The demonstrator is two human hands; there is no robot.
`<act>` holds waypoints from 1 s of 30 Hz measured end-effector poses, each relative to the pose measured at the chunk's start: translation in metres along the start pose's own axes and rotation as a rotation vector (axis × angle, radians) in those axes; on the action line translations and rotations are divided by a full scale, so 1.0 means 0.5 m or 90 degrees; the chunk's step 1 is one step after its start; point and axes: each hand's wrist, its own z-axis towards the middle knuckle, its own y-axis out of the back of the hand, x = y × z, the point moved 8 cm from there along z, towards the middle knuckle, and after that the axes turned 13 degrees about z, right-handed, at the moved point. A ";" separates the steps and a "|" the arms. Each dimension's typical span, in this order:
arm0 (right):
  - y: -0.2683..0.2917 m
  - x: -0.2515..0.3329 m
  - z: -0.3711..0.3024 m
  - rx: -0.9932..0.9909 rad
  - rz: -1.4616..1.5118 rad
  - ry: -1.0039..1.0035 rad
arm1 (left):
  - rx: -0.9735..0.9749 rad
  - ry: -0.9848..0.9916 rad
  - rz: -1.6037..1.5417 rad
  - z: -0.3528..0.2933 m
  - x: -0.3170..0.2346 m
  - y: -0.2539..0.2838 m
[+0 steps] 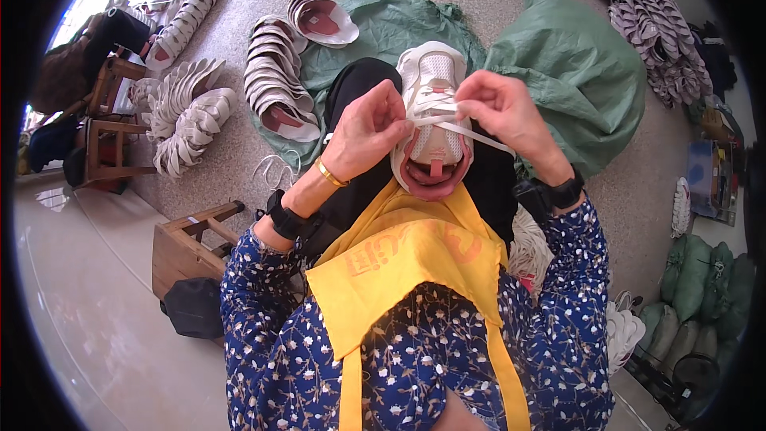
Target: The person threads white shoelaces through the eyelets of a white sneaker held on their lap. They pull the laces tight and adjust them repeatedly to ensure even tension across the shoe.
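A white and pink shoe upper (pixel 431 161) rests on my dark-clothed lap, toe pointing away and pink-lined opening toward me. A flat white shoelace (pixel 488 139) crosses over its tongue, partly threaded through the eyelets. At the left side of the lacing, my left hand (pixel 369 134) is closed, thumb and forefinger pinching the shoelace. My right hand (pixel 507 117) pinches the shoelace from the opposite side, above the eyelet row. One lace end trails beneath the right hand. The fingertips hide the exact eyelets there.
Nested stacks of white uppers (pixel 271 64) lie on a green sheet (pixel 383 20) ahead and left. A bulging green sack (pixel 570 72) sits ahead right. Beside me stand a wooden stool (pixel 187 243) at left and a bundle of white laces (pixel 527 243) at right. More uppers (pixel 195 124) lie farther left.
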 end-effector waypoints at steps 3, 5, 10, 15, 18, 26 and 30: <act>0.046 -0.012 -0.020 -0.043 0.110 -0.069 | 0.001 0.008 -0.130 -0.009 -0.019 0.013; 0.063 -0.040 -0.034 -0.042 0.211 -0.079 | 0.013 0.014 -0.140 -0.020 -0.017 0.017; 0.076 -0.075 -0.041 -0.055 0.288 -0.057 | -0.017 0.028 -0.158 -0.059 -0.025 0.078; 0.036 -0.076 -0.034 -0.058 0.144 0.021 | -0.032 0.034 -0.125 -0.136 -0.030 0.170; 0.025 -0.083 -0.034 -0.034 0.100 0.004 | -0.070 0.072 -0.095 -0.185 0.007 0.222; 0.039 -0.063 -0.079 -0.103 -0.070 -0.004 | -0.077 0.067 -0.133 -0.196 0.034 0.217; 0.043 -0.075 -0.100 -0.062 -0.128 -0.066 | -0.083 0.040 -0.023 -0.194 -0.002 0.218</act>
